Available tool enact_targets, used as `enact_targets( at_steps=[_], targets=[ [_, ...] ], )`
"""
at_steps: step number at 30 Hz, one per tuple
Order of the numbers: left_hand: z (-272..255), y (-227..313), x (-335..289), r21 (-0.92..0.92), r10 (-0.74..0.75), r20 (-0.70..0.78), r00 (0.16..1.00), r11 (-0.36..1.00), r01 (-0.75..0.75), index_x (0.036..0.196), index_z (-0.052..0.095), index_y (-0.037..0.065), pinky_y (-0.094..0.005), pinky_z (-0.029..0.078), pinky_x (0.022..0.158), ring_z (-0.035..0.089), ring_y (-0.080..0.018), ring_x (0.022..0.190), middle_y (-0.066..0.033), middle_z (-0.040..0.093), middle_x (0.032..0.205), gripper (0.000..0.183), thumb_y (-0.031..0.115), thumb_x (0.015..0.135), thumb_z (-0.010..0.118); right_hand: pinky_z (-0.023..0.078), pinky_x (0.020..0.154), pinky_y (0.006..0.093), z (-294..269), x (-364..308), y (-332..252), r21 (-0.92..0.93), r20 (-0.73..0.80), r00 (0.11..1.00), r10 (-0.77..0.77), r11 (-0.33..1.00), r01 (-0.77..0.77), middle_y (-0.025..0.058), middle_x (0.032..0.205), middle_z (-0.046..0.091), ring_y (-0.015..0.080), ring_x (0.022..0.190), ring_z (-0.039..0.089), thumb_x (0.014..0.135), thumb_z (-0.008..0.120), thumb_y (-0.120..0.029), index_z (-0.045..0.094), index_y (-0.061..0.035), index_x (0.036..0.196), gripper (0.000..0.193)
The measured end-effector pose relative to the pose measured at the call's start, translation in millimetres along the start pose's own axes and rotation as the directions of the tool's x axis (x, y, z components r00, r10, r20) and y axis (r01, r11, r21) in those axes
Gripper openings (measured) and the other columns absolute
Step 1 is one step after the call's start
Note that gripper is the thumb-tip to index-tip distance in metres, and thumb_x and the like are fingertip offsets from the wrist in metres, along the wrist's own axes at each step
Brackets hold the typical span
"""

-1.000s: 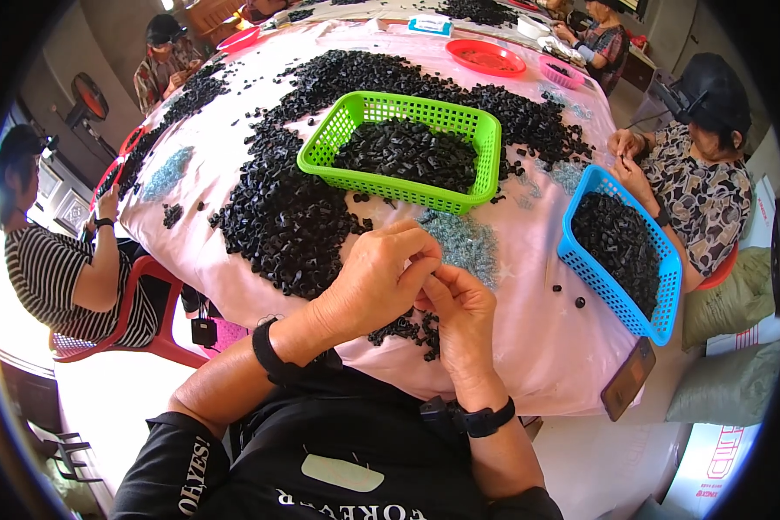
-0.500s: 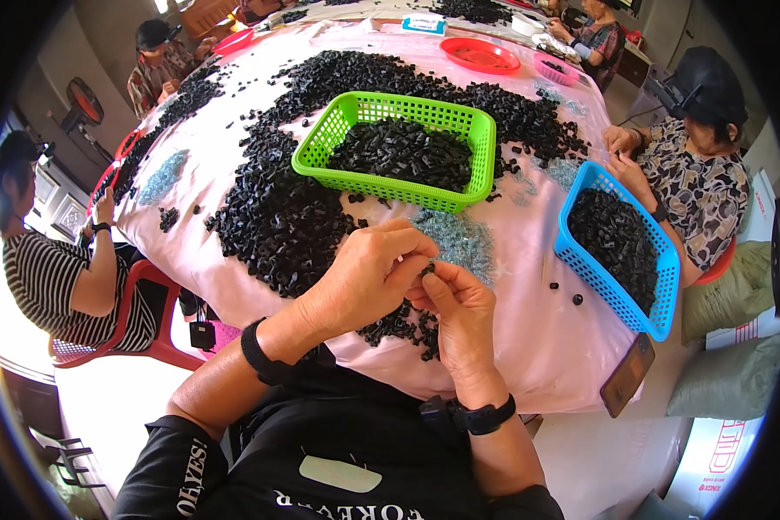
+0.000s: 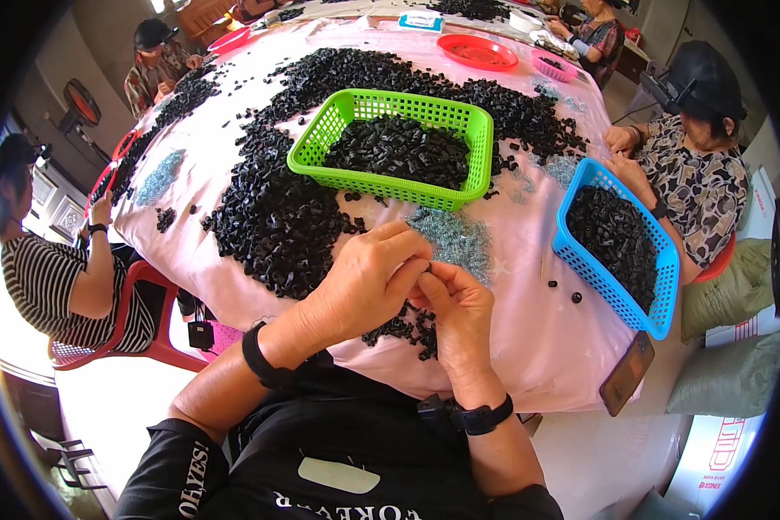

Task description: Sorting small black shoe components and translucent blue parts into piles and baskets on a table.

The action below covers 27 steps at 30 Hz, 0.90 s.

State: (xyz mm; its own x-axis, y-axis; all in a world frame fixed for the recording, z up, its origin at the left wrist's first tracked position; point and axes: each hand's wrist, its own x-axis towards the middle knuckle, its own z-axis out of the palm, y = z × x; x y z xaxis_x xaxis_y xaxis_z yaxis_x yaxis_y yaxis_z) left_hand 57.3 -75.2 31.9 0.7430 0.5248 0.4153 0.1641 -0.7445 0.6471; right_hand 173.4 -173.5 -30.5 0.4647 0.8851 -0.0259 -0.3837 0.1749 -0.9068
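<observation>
My left hand (image 3: 368, 273) and my right hand (image 3: 459, 312) meet above the table's near edge, fingertips together. Pinched between them is a small black plastic part (image 3: 425, 269), mostly hidden by the fingers. Just beyond lies a patch of small, clear bluish-grey pieces (image 3: 456, 238), too fine to make out singly. Under and between my wrists is a small heap of black parts (image 3: 414, 329). A larger pile of black parts (image 3: 273, 221) spreads to the left. Farther off, the green basket (image 3: 478, 192) holds many similar black parts.
At the right stands a blue basket (image 3: 665, 299) of black parts, with a phone (image 3: 627, 374) at the table edge beside it. A red tray (image 3: 477, 50) and a pink basket (image 3: 553, 68) sit at the far side. Several people work around the pink-covered table (image 3: 529, 299).
My fingertips have closed in more tightly around the black part, which shows less now. The whole view has shifted very slightly; the baskets and piles stay put.
</observation>
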Motion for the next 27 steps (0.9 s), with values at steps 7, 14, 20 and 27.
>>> enact_targets(
  at_steps=[7,14,20,27],
  targets=[
    [1,0,0,0.117,0.219,-0.029,0.975,0.97,-0.215,0.094,0.065,-0.003,-0.0392,0.054,0.068,0.065,-0.0344,0.076,-0.0159,0.063,0.087,0.009,0.001,0.087,0.061,0.056,0.071,0.0233,3,0,0,0.036,-0.02,1.0,0.007,0.999,-0.006,0.0064,0.089,0.072,0.0099,0.077,0.068,0.097,0.066,-0.009,0.07,0.0034,0.109,0.018],
    [-4,8,3,-0.113,-0.007,-0.035,0.999,0.994,0.003,0.088,0.061,-0.003,-0.0422,0.052,0.066,0.064,-0.0376,0.076,-0.0179,0.061,0.081,0.006,0.002,0.086,0.062,0.057,0.072,0.0249,0,-2,-7,0.044,0.004,1.0,-0.016,0.999,0.016,0.0091,0.093,0.072,0.0129,0.08,0.07,0.095,0.068,-0.006,0.069,0.0063,0.109,0.019],
    [0,7,-3,-0.104,-0.075,-0.062,0.995,0.992,0.068,0.09,0.061,-0.002,-0.0376,0.054,0.063,0.067,-0.0315,0.07,-0.0151,0.063,0.08,0.007,0.002,0.085,0.065,0.054,0.073,0.0233,9,-4,-5,-0.032,-0.018,0.998,-0.061,0.998,0.061,0.0083,0.093,0.072,0.0116,0.079,0.068,0.094,0.068,-0.002,0.069,0.0073,0.109,0.018],
    [1,12,-7,0.108,0.114,-0.032,0.993,0.988,-0.11,0.093,0.06,-0.002,-0.0404,0.053,0.064,0.064,-0.0356,0.074,-0.0163,0.061,0.087,0.007,0.0,0.086,0.061,0.055,0.071,0.0232,7,-4,-6,-0.041,-0.086,0.995,-0.059,0.998,0.056,0.0067,0.089,0.072,0.0102,0.075,0.066,0.094,0.068,-0.004,0.07,0.0066,0.107,0.016]
  ],
)
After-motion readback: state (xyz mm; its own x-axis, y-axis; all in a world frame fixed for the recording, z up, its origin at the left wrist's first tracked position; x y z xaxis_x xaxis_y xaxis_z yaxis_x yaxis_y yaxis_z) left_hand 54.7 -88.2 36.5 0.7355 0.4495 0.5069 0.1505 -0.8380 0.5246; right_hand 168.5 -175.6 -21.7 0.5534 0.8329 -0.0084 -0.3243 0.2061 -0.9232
